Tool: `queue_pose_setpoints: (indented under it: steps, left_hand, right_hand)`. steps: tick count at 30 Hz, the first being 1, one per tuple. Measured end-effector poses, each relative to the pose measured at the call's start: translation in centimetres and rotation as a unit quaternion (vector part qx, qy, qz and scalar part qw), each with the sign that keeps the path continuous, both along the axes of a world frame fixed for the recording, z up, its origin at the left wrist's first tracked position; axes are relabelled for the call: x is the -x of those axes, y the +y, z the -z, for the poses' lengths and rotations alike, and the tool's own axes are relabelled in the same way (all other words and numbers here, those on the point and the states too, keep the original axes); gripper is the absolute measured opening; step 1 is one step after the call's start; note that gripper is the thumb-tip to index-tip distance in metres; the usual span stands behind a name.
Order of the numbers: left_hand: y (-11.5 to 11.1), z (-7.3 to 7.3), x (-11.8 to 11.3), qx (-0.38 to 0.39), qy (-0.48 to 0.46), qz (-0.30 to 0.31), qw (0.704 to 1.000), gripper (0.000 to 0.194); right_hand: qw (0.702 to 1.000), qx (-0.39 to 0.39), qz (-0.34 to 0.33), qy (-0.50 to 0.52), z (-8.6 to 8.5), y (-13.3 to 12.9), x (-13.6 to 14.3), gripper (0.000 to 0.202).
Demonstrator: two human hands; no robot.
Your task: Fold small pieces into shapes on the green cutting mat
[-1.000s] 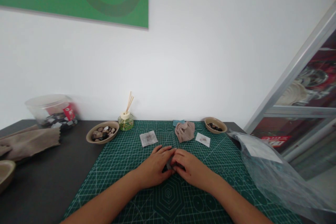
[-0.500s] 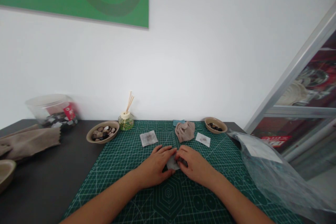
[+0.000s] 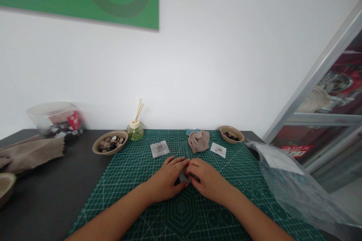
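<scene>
Hands (image 3: 207,180) closer together | partly blocking grey sheet (image 3: 183,177) | crumpled cloth (image 3: 198,141) beyond

Looks like an indoor craft workspace; can't tell if home, shop or office. Gridded green cutting mat (image 3: 127,165) covers dark worktop (image 3: 70,188), bowls (image 3: 105,153) of stone-like pieces sit around, reed diffuser (image 3: 135,132) stands by plain white wall (image 3: 215,64), metal-framed cabinet (image 3: 325,119) at right, green-and-white board (image 3: 135,19) above.

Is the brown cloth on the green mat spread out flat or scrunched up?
Scrunched up: the brown cloth lies in a rumpled heap with curving folds on the green mat, beyond the right hand.
</scene>
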State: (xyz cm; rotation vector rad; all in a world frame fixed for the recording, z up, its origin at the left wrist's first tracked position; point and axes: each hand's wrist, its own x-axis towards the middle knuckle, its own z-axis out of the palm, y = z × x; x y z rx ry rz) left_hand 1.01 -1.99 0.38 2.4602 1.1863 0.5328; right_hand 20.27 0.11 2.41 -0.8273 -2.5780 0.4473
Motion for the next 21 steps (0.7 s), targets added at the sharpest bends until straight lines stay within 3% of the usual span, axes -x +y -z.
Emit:
queue_pose_setpoints:
  steps: [3, 6, 14, 21]
  left_hand:
    - [0.01, 0.05, 0.10, 0.001, 0.003, -0.005, 1.000, 0.063]
    - [0.00, 0.04, 0.13, 0.002, 0.006, -0.007, 1.000, 0.063]
    - [-0.14, -0.17, -0.13, -0.005, -0.004, 0.003, 1.000, 0.053]
    - [0.04, -0.03, -0.05, -0.001, 0.002, -0.003, 1.000, 0.061]
  right_hand:
    - [0.998, -0.017, 0.054, -0.021, 0.13, 0.30, -0.34, 0.018]
    - [0.997, -0.018, 0.066, -0.022, 0.29, 0.41, -0.43, 0.018]
    - [0.998, 0.027, -0.050, 0.025, 0.16, -0.27, 0.28, 0.018]
    - [0.998, -0.016, 0.051, -0.025, 0.27, 0.07, -0.26, 0.016]
